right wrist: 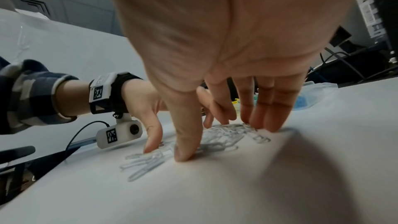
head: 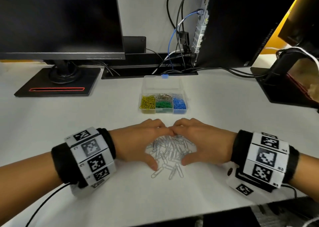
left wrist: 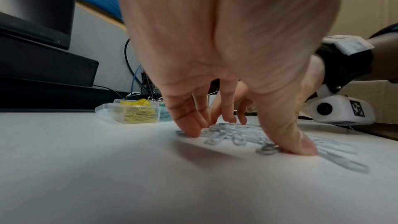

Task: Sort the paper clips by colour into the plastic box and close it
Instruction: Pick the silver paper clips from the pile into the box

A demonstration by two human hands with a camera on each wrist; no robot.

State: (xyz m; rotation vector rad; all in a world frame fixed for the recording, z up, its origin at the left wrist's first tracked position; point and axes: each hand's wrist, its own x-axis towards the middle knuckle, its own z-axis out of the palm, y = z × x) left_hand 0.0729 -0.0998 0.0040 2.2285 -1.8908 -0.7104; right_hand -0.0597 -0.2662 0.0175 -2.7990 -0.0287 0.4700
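Together, the left hand (head: pixel 138 140) and right hand (head: pixel 203 140) cup a heap of white paper clips (head: pixel 170 150) on the surface (head: pixel 86 116), fingertips touching at the far side, fingers loosely extended, gripping nothing. Beyond stands the plastic box (head: pixel 163 104), lid open, holding sorted clips.

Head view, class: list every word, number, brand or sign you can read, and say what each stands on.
No text can be read with certainty.
White wristband on the left hand: square black-and-white coded markers, small characters beside them, too small to read.
White wristband on the right hand: the same, too blurred to read.
Black computer tower: rear port labels, too small.
Clear plastic box: no label seen.
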